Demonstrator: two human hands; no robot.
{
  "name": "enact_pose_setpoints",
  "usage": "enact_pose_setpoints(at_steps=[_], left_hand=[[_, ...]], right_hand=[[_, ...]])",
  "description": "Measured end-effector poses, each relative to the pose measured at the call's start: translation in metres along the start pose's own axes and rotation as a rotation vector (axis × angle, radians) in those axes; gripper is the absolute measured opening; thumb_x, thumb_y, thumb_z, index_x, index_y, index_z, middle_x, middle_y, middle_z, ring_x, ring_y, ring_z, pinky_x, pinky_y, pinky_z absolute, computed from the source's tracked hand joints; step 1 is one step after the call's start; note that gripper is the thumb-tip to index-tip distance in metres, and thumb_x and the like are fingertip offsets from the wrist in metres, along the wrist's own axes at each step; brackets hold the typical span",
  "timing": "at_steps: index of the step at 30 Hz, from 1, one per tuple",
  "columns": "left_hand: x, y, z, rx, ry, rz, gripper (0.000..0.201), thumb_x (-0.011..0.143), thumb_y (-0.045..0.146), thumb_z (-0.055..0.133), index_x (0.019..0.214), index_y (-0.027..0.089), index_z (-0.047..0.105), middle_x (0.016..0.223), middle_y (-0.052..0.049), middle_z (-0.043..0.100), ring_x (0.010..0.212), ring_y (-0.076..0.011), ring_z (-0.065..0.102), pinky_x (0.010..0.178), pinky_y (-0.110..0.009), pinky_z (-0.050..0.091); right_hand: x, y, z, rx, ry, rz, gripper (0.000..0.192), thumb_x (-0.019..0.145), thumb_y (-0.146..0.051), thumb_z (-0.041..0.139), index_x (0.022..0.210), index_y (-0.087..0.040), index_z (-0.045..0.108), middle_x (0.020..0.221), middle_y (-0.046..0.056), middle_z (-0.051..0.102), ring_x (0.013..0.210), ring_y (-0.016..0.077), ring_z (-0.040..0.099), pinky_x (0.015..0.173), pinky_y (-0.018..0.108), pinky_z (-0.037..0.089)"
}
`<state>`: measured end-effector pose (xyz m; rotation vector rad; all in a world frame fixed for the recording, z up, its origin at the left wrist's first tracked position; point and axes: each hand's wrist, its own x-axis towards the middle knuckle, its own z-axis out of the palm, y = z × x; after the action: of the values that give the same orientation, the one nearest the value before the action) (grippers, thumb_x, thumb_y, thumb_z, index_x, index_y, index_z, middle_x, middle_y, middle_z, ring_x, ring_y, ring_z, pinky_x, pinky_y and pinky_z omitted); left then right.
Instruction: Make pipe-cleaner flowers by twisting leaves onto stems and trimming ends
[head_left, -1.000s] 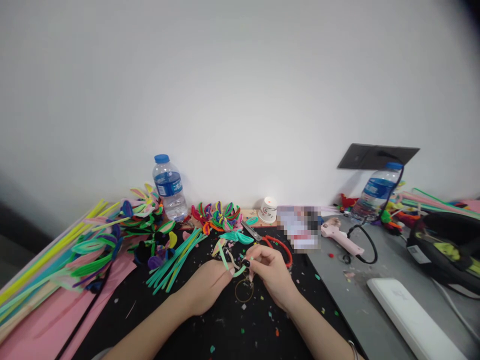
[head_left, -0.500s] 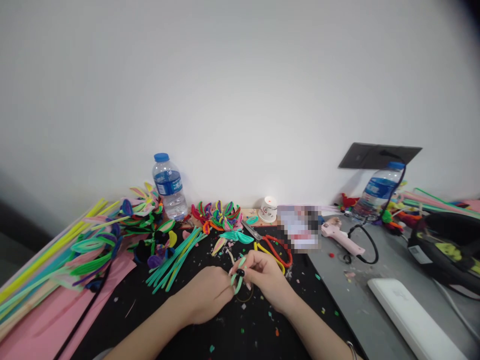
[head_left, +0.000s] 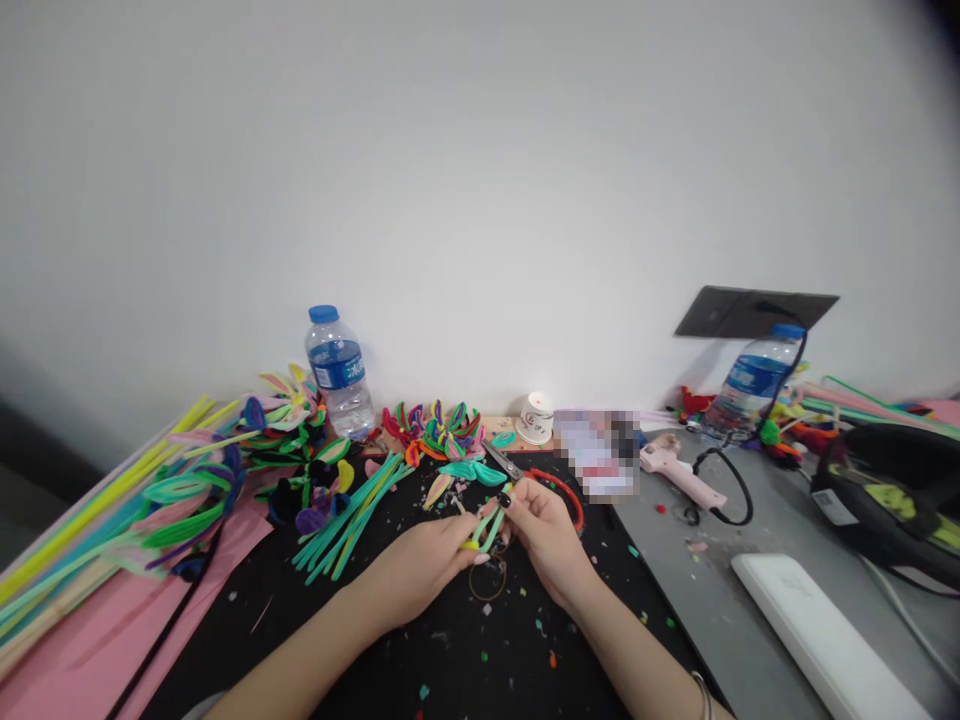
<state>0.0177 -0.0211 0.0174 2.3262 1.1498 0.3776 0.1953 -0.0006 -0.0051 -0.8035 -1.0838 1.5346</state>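
Note:
A pale green pipe cleaner point(head_left: 492, 530), bent double, is pinched between my two hands above the black mat. My left hand point(head_left: 420, 565) closes its fingers on the lower end, where a bit of yellow shows. At the upper end, my right hand point(head_left: 546, 535) pinches with thumb and forefinger; a dark, shiny nail covers part of the grip. Scissors point(head_left: 506, 462) with red handles lie just behind the right hand, which partly hides them. Leaf-shaped pipe cleaner pieces point(head_left: 461, 470) rest beyond my fingers. Under the hands is a thin brown ring point(head_left: 487, 592).
Left of my hands lies a bundle of green pipe cleaners point(head_left: 349, 525). Water bottles point(head_left: 341, 380) and a paper cup point(head_left: 535, 418) stand by the wall. A pink glue gun point(head_left: 682, 475), white box point(head_left: 817, 630) and black helmet-like object point(head_left: 892, 510) are at right. Scraps litter the mat.
Both hands have moved slightly away from me, and the right has slid toward the pipe cleaner's upper end. The two strands now lie straighter, and a yellow bit shows by the left fingers.

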Motion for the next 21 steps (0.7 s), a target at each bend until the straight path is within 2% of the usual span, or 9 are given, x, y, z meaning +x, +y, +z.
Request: enact_pose_setpoints(at_steps=[7,15,21], left_hand=[[0.0,-0.003,0.001,0.075,0.043,0.052,0.025,0.093,0.03,0.032,0.106,0.022,0.053,0.09,-0.003,0.064,0.085,-0.0174,0.06,0.072,-0.024,0.044],[0.0,-0.003,0.001,0.11,0.093,0.06,0.025,0.093,0.027,0.031,0.092,0.021,0.055,0.082,-0.001,0.063,0.078,-0.0164,0.061,0.068,-0.023,0.044],[0.001,-0.009,0.003,0.114,0.116,0.061,0.026,0.094,0.024,0.029,0.081,0.019,0.052,0.077,-0.001,0.06,0.073,-0.0157,0.059,0.065,-0.023,0.041]], right_hand=[[-0.001,-0.002,0.001,0.008,-0.003,-0.001,0.022,0.075,-0.03,0.067,0.065,-0.018,0.051,0.065,0.002,0.064,0.052,0.0104,0.051,0.051,0.022,0.039],[-0.002,-0.007,0.004,0.032,0.032,0.005,0.02,0.071,-0.029,0.069,0.069,-0.018,0.053,0.066,0.001,0.067,0.05,0.0116,0.055,0.053,0.024,0.044],[-0.003,-0.01,0.006,0.004,0.053,0.025,0.024,0.069,-0.034,0.07,0.071,-0.019,0.052,0.072,0.003,0.069,0.057,0.016,0.062,0.053,0.026,0.048]])
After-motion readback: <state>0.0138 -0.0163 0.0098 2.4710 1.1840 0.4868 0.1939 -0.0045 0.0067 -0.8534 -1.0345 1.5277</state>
